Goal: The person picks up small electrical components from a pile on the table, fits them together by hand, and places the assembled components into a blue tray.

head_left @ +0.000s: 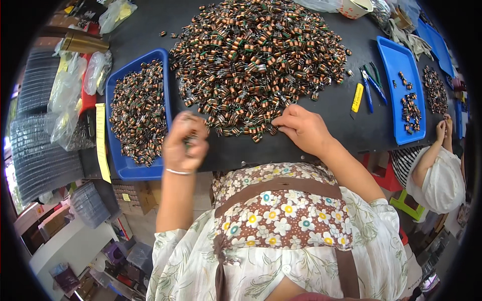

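Note:
A large heap of small copper-wound coils (261,55) with metal leads and green bits covers the middle of the black table. My left hand (185,143), slightly blurred, is closed around a few of these coils between the heap and a blue tray (166,95). That tray, on the left, is filled with more loose coils (138,115). At the heap's near right edge, my right hand (304,130) has thumb and forefinger pinched together against the coils. What lies between those fingertips is hidden.
Right of the heap lie a yellow-handled cutter (357,98) and blue- and green-handled pliers (369,90). Beyond them is a blue tray (389,65) with some coils. A co-worker's hands (444,128) are at a smaller pile (435,90). A yellow paper strip (102,140) hangs on the left.

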### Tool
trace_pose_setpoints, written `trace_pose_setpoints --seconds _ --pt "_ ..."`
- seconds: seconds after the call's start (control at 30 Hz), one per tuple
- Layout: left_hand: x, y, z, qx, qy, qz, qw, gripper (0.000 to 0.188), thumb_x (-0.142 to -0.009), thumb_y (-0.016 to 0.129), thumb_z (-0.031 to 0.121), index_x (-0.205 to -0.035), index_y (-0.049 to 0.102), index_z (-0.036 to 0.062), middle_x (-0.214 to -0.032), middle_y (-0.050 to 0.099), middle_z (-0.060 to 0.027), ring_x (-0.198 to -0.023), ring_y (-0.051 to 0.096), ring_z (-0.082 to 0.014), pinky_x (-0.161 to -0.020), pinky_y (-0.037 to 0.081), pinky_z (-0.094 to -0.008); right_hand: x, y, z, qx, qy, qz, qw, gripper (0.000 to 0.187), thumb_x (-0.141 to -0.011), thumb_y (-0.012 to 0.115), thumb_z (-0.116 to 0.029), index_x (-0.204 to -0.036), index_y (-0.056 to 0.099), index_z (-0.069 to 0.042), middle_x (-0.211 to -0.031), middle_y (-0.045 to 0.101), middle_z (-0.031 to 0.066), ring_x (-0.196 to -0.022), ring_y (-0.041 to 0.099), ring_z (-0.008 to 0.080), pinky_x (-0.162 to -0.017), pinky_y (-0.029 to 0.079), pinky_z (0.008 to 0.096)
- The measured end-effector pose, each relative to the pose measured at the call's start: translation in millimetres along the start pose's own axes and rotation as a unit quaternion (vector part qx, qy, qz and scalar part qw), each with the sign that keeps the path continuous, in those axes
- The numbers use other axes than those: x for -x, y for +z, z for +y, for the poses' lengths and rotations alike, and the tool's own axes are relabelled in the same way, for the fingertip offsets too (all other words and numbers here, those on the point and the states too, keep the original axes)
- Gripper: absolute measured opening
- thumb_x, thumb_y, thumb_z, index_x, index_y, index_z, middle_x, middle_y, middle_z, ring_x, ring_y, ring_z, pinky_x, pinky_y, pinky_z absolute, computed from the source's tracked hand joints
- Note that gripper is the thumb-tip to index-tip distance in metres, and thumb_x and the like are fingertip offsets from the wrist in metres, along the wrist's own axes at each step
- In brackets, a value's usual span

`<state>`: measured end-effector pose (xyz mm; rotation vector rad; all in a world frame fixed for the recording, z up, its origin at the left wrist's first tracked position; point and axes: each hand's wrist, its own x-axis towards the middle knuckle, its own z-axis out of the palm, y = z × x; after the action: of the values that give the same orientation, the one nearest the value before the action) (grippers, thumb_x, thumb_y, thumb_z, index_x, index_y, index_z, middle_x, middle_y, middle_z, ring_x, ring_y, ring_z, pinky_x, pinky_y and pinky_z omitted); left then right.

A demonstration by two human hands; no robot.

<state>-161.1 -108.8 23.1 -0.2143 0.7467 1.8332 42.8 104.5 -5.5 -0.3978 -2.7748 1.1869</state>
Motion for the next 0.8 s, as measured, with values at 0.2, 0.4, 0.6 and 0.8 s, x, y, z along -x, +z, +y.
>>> trace_pose_setpoints --seconds 0.2,0.4,0.6,0.8 --pt "37 -41 126 -0.23 0.299 0.139 0.915 0.015 -0.089 0.053 0.012 -0.1 0.053 0.0021 -0.089 0.058 -0.0063 -0.072 0.052 -0.0109 -0.054 0.045 -0.0211 5 0 -8 -0.119 0.049 0.03 0.991 0.017 -0.08 0.062 -0.005 -0.096 0.061 -0.005 -0.078 0.055 0.0014 -0.057 0.05 0.0094 -0.052 0.041 0.0241" --pt "18 -26 106 -0.657 0.381 0.263 0.595 0.029 -0.084 0.057 0.003 -0.113 0.054 -0.0008 -0.119 0.054 -0.0119 -0.109 0.052 -0.018 -0.092 0.041 -0.0293 16 -14 -2 -0.272 0.176 -0.038 0.945 0.018 -0.083 0.059 -0.004 -0.1 0.058 0.0 -0.067 0.052 -0.0035 -0.051 0.04 -0.0005 -0.048 0.034 0.0182" --pt "4 2 11 -0.809 0.347 0.086 0.466 0.014 -0.073 0.063 -0.003 -0.086 0.062 0.0022 -0.1 0.062 -0.0112 -0.097 0.058 -0.0266 -0.087 0.045 -0.0339 21 -25 6 -0.351 0.208 -0.039 0.912 0.017 -0.083 0.061 -0.004 -0.099 0.059 -0.001 -0.069 0.053 -0.0037 -0.053 0.042 -0.0007 -0.048 0.035 0.0166" --pt "-2 5 -31 -0.844 0.313 -0.004 0.436 0.022 -0.066 0.062 -0.006 -0.086 0.059 0.0029 -0.088 0.059 -0.0113 -0.082 0.055 -0.0306 -0.075 0.045 -0.0376 27 -26 15 -0.401 0.204 -0.047 0.892 0.017 -0.083 0.061 -0.005 -0.099 0.059 0.0 -0.076 0.056 -0.0034 -0.057 0.044 -0.0007 -0.049 0.037 0.0159"
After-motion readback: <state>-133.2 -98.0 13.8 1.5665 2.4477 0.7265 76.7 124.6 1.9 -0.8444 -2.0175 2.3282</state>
